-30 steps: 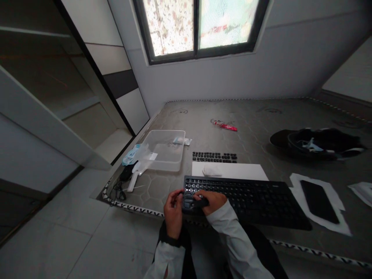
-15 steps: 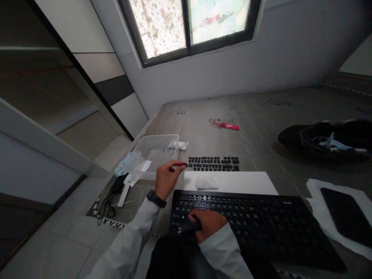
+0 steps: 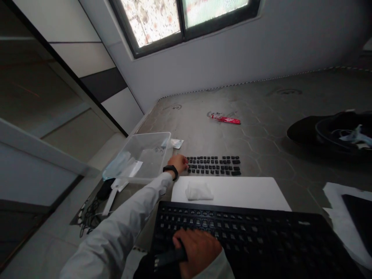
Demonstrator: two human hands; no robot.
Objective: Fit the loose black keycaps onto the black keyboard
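- The left hand (image 3: 179, 164) is resting beyond the far left part of the keyboard, at the left end of the loose keycaps (image 3: 214, 167); whether its fingertips are pinching a keycap or have released it, I cannot tell.
- The right hand (image 3: 199, 248) is grasping a dark tool (image 3: 170, 257) over the near left part of the keyboard (image 3: 255, 228), with the fingers curling around the handle.
- The keycaps are lying in rows beyond the keyboard, and a white board (image 3: 244, 190) with a folded white cloth (image 3: 199, 190) is lying between.
- Each keycap is probably being very light, stiff and a little slippery, so I would be pinching it by two opposite sides, softly, without disturbing its neighbours.
- The keyboard itself is looking long, flat and rather rigid; for lifting, I would be holding it by both short ends, and not by its keys, whose mounts may be fragile.
- The tool is seeming light and firm; its handle, where the right hand is gripping already, is probably offering the safest hold.
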